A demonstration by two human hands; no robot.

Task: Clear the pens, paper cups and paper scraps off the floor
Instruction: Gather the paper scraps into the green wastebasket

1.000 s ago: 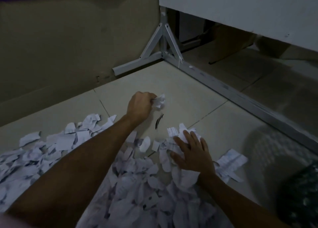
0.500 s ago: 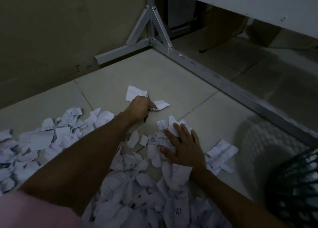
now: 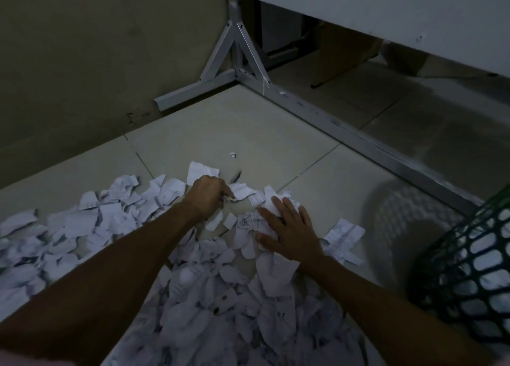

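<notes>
White torn paper scraps (image 3: 209, 291) are being raked together: left hand (image 3: 207, 195) clutches some, right hand (image 3: 287, 229) presses flat (green mesh basket (image 3: 469, 277) comes next).

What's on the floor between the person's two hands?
In the head view, a few small paper scraps lie on a bare patch of floor tile between the left hand, curled round scraps, and the right hand, flat on the pile.
</notes>
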